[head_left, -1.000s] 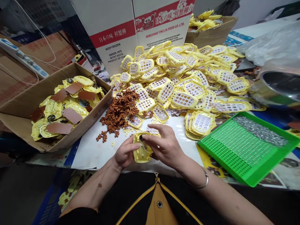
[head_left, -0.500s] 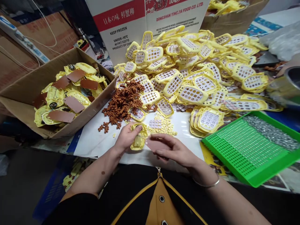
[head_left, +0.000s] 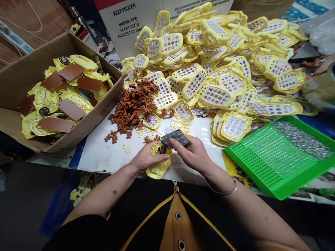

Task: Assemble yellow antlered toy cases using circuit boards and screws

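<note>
My left hand [head_left: 149, 156] is closed round a yellow plastic shell [head_left: 158, 169], its hollow inside facing up. A small round black speaker [head_left: 161, 150] sits near the shell's upper end. Between thumb and fingers, my right hand [head_left: 192, 151] grips a circuit board [head_left: 176, 138], whose dark face with rows of round pads is turned up. The board is tilted just above and right of the shell's upper end; whether they touch I cannot tell. Small pale yellow button pieces [head_left: 180, 126] and a heap of brown plastic figures [head_left: 133, 108] lie beyond my hands.
At left stands a cardboard box [head_left: 86, 134] of shells with boards attached. A large pile of yellow frames with white keypads [head_left: 214, 94] fills the back. A short stack of frames [head_left: 232, 127] and a green tray [head_left: 251, 167] holding screws [head_left: 303, 137] are at right.
The circuit board has been turned over from its plain brownish side to its dark padded side and lifted towards the shell. The view has shifted, and the black speaker now shows in the shell.
</note>
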The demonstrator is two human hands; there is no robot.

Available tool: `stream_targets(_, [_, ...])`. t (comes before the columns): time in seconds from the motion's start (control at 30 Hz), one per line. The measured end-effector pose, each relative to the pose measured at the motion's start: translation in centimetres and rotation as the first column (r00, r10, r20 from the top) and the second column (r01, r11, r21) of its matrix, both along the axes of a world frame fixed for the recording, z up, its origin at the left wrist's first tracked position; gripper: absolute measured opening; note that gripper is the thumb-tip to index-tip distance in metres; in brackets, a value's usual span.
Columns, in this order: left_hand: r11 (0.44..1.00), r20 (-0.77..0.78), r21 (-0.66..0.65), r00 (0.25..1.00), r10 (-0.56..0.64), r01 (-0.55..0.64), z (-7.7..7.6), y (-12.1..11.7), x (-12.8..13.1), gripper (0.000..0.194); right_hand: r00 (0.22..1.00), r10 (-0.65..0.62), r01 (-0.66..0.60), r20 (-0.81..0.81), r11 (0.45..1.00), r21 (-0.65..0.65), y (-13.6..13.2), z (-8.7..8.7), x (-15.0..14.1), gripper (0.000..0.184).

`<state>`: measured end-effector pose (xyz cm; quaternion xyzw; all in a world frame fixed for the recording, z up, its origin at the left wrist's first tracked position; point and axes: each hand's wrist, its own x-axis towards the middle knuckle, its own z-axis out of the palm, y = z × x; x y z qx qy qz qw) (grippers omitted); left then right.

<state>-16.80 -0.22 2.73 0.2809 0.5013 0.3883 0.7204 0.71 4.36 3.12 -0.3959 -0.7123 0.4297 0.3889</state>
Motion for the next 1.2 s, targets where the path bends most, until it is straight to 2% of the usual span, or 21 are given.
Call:
stream_targets(0.07, [1.0,-0.124,0.005,0.992,-0.008,0.008,0.1,0.0,0.3,0.051,0.996,-0.09,0.089,-0.027,0.995,-0.041,-0.1,-0.2,-0.4,0.027])
stream_targets(0.13, [1.0,-0.161,-0.003,0.987,0.015,-0.016,0.0,0.1,0.6,0.045,0.975,-0.207,0.205,-0.076,0.978,-0.036,-0.1,-0.5,-0.6,0.045])
stream_targets(0.2, [0.999,-0.144,-0.03,0.989,0.037,-0.041,0.0,0.1,0.6,0.046,0.958,-0.257,0.251,-0.125,0.966,-0.062,-0.1,-0.6,-0.5,0.052])
stream_targets(0.27, [0.997,-0.123,-0.058,0.991,0.047,-0.055,-0.1,0.1,0.5,0.048,0.967,-0.198,0.167,-0.162,0.968,-0.186,0.0,-0.8,-0.1,0.047])
stream_targets(0.33, [0.995,-0.113,-0.074,0.992,0.061,-0.07,-0.2,0.2,0.3,0.049,0.972,-0.066,-0.011,-0.226,0.946,-0.323,0.2,-0.7,0.7,0.049])
stream_targets(0.4, [0.993,-0.096,-0.085,0.992,0.077,-0.086,-0.3,0.2,0.2,0.05,0.959,0.062,-0.164,-0.276,0.917,-0.363,0.3,-0.5,1.7,0.052])
stream_targets(0.47, [0.992,-0.073,-0.097,0.994,0.075,-0.082,-0.4,0.2,0.1,0.051,0.973,0.136,-0.183,-0.186,0.947,-0.263,0.4,0.0,2.8,0.038])
stream_targets(0.53, [0.992,-0.05,-0.106,0.997,0.065,-0.07,-0.4,0.3,0.0,0.05,0.996,0.079,-0.078,0.034,0.997,-0.019,0.4,0.5,3.7,0.018])
stream_targets(0.57, [0.992,-0.039,-0.109,0.997,0.061,-0.065,-0.4,0.3,0.1,0.05,0.991,0.002,-0.019,0.13,0.991,0.132,0.4,0.7,4.0,0.012])
stream_targets(0.6, [0.992,-0.029,-0.108,0.998,0.06,-0.063,-0.4,0.3,0.1,0.05,0.979,-0.077,0.024,0.189,0.963,0.267,0.3,0.9,4.1,0.011])
stream_targets(0.67, [0.993,-0.015,-0.103,0.999,0.052,-0.053,-0.3,0.3,0.2,0.049,0.964,-0.169,0.071,0.207,0.907,0.414,0.2,1.1,4.1,0.013])
stream_targets(0.7, [0.994,-0.01,-0.102,0.999,0.044,-0.045,-0.2,0.2,0.3,0.049,0.965,-0.171,0.076,0.199,0.909,0.41,0.1,1.1,3.9,0.014])
stream_targets(0.77, [0.994,-0.001,-0.111,1.0,0.023,-0.023,-0.1,0.1,0.3,0.049,0.978,-0.14,0.087,0.154,0.949,0.304,0.0,0.8,3.3,0.013])
stream_targets(0.83, [0.992,0.0,-0.128,1.0,0.008,-0.008,0.0,0.0,0.4,0.049,0.984,-0.159,0.136,0.082,0.962,0.238,-0.2,0.4,2.6,0.011])
stream_targets(0.9, [0.991,-0.017,-0.132,1.0,0.013,-0.015,0.0,0.0,0.3,0.048,0.987,-0.158,0.138,0.037,0.937,0.321,-0.4,0.2,2.1,0.008])
stream_targets(0.97, [0.992,-0.037,-0.119,0.999,0.038,-0.042,0.0,0.1,0.3,0.048,0.991,-0.123,0.087,0.049,0.883,0.462,-0.7,0.1,1.7,0.007])
stream_targets(1.03, [0.992,-0.049,-0.104,0.997,0.065,-0.07,-0.1,0.2,0.3,0.048,0.988,-0.142,0.093,0.059,0.857,0.508,-0.9,0.0,1.5,0.009])
stream_targets(1.1, [0.993,-0.059,-0.095,0.996,0.07,-0.076,-0.2,0.2,0.2,0.047,0.973,-0.227,0.192,0.034,0.888,0.418,-1.0,-0.2,1.2,0.011])
stream_targets(1.2, [0.996,-0.081,-0.079,0.996,0.031,-0.037,-0.2,0.2,0.2,0.042,0.954,-0.3,0.298,0.005,0.949,0.1,-0.9,-0.9,1.0,0.014])
